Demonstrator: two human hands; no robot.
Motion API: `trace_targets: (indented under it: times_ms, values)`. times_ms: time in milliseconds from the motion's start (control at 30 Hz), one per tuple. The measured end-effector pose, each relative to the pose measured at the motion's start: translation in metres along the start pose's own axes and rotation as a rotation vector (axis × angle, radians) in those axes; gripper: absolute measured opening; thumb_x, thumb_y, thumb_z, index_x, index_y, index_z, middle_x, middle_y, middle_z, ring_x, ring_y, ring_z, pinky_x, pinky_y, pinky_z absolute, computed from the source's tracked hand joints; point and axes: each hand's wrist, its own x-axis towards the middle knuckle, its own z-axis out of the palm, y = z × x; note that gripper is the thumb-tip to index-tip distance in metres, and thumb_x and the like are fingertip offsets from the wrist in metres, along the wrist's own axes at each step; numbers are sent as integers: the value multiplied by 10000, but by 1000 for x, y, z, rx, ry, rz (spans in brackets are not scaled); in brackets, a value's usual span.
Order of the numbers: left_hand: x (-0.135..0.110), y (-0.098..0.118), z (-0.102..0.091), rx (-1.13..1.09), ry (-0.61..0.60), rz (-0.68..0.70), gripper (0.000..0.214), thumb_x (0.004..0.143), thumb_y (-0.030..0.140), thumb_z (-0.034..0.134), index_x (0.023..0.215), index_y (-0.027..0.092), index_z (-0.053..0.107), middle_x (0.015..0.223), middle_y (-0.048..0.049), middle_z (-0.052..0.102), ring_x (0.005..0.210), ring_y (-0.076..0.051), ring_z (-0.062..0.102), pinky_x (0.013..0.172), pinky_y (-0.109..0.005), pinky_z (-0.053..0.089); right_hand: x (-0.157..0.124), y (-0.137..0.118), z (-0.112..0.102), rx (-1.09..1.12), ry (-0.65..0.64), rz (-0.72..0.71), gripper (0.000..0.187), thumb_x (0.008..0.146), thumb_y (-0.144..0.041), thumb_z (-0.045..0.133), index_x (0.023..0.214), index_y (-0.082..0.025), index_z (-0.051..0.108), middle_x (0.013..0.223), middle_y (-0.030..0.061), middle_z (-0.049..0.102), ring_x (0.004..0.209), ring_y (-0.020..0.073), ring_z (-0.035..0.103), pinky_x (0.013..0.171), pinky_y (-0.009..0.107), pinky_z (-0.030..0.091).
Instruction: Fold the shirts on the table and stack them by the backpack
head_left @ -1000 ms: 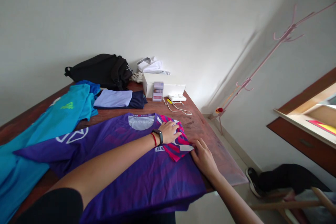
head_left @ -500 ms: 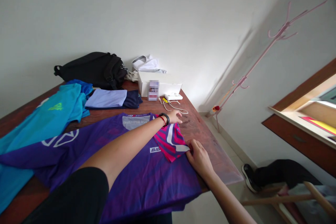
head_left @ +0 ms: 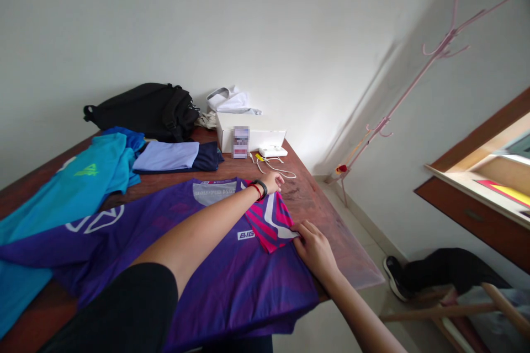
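Observation:
A purple short-sleeved jersey [head_left: 244,281] lies spread on the table, its grey inner neck facing the far side. One sleeve [head_left: 271,226], pink and red with white stripes, is folded inward over the chest. My left hand [head_left: 273,182], with a dark band and a red cord at the wrist, reaches across the jersey. Its fingers are curled at the sleeve's far end by the shoulder. At the sleeve's hem, my right hand [head_left: 315,249] pinches the cloth between thumb and fingers. The other sleeve [head_left: 62,237] stretches left over a turquoise shirt [head_left: 83,176].
Behind the jersey are folded lavender and navy clothes [head_left: 169,155], a black backpack [head_left: 141,110], and a white box [head_left: 269,135] with a white device [head_left: 273,151] and cable before it. A pink coat rack [head_left: 409,85] stands right. A person's leg [head_left: 447,270] shows beside a wooden chair [head_left: 439,314].
My left hand has drawn back slightly toward the left, its fingers a little more curled. The folded sleeve has shifted barely. My right hand stays at the hem.

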Motion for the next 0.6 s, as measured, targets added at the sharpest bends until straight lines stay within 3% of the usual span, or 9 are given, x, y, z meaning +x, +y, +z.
trace_targets:
  times_ms: [233, 367, 467, 600]
  values:
    - [-4, 1, 0, 97, 35, 89, 333, 968, 342, 624, 1245, 157, 602, 1221, -96, 630, 1026, -222, 650, 869, -424, 570, -1, -1, -4, -9, -12, -11, 278, 884, -125, 473, 1030, -236, 682, 919, 50, 648, 896, 222, 643, 811, 327, 515]
    - [-15, 5, -2, 216, 92, 212, 214, 908, 120, 628, 1114, 152, 676, 1150, -92, 667, 1085, -223, 636, 985, -384, 511, -2, -1, -5, -23, -19, -17, 292, 896, -137, 462, 1040, -224, 700, 913, 59, 633, 884, 221, 632, 809, 330, 515]
    - [-35, 14, 1, 303, 130, 309, 289, 917, 106, 567, 1184, 169, 659, 1285, -114, 622, 1244, -251, 562, 1106, -410, 413, -2, -1, -6, -34, -21, -15, 295, 907, -148, 460, 1037, -223, 714, 911, 62, 616, 882, 217, 628, 795, 323, 515]
    - [-72, 21, 16, 387, 96, 436, 416, 974, 271, 530, 1379, 173, 536, 1515, -130, 471, 1414, -258, 420, 1178, -417, 320, -3, 1, -7, -29, -20, 1, 268, 931, -168, 457, 966, -225, 717, 892, 58, 607, 869, 213, 631, 794, 322, 517]
